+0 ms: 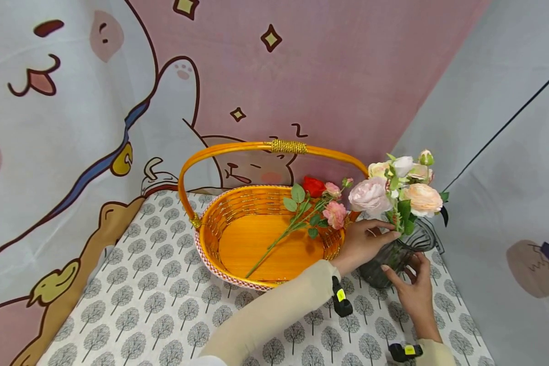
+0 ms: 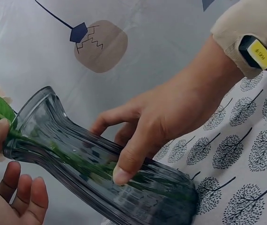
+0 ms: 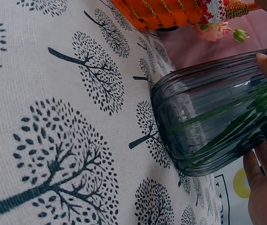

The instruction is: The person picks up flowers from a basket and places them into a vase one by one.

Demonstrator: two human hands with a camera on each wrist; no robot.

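Note:
A ribbed, smoky-grey glass vase (image 1: 378,267) stands at the table's right side, its flared mouth toward the upper right in the head view. Artificial flowers (image 1: 370,195) in pale pink, peach and white rise above it, and their green stems (image 2: 77,157) show through the glass. My left hand (image 1: 366,243) pinches the stems just at the vase's rim. Lower down, my right hand (image 1: 414,292) grips the vase, with the thumb (image 2: 126,164) on one side and the fingers (image 3: 264,157) partly hidden on the other.
Left of the vase sits an orange woven basket (image 1: 210,256) with a tall arched handle (image 1: 288,147). A flower spray (image 1: 302,218) with red and pink blooms lies across it. Tree-print cloth (image 1: 142,305) covers the table, and cartoon-printed fabric (image 1: 347,66) hangs behind and beside it.

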